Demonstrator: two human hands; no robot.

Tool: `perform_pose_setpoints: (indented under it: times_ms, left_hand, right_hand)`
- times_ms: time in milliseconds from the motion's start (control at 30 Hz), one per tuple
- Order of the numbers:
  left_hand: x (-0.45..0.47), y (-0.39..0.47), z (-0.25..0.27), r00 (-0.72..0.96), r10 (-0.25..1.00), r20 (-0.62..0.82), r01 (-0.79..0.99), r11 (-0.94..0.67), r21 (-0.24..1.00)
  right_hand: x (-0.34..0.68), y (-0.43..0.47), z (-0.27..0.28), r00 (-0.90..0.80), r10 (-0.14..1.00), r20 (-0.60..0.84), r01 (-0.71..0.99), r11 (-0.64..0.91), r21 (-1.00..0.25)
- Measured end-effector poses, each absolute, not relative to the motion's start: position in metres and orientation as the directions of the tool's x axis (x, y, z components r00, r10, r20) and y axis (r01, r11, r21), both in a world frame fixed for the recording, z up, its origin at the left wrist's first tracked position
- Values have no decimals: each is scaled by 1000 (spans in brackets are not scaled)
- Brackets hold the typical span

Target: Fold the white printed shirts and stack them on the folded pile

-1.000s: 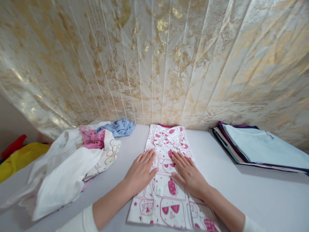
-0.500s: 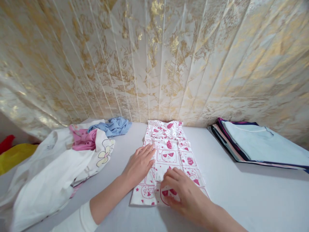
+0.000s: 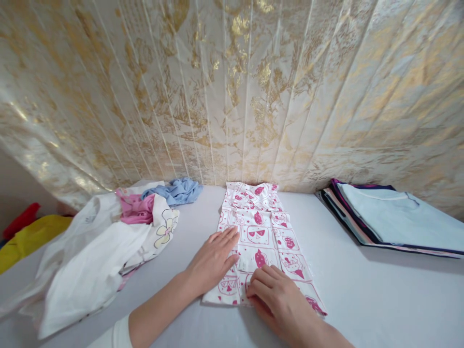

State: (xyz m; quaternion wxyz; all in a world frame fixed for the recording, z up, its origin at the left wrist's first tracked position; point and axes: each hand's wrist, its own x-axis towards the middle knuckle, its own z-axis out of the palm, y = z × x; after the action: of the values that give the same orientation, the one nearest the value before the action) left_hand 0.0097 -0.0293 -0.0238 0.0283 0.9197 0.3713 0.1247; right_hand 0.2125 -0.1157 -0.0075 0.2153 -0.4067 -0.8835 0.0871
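Four fingers of the left hand are lying flat, close together, on the printed garment; the right hand is resting curled at its near hem, pinching or not, can't tell! Cloth's reaching the worktop's far edge, crumpled clothes sitting leftward, a folded stack rightward.

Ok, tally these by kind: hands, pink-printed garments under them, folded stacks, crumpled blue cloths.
Hands: 2 (left hand, right hand)
Pink-printed garment: 1
Folded stack: 1
Crumpled blue cloth: 1
Total: 5
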Motion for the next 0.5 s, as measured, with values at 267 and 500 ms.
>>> perform_pose_setpoints:
  times_ms: [267, 500]
  left_hand:
    - [27, -19, -26, 611, 770, 182, 773, -630, 70]
    - [32, -15, -27, 577, 784, 229, 801, -598, 32]
  right_hand:
    - [203, -117, -9, -571, 749, 335, 651, 662, -370]
    - [197, -118, -17, -621, 657, 428, 617, 746, -250]
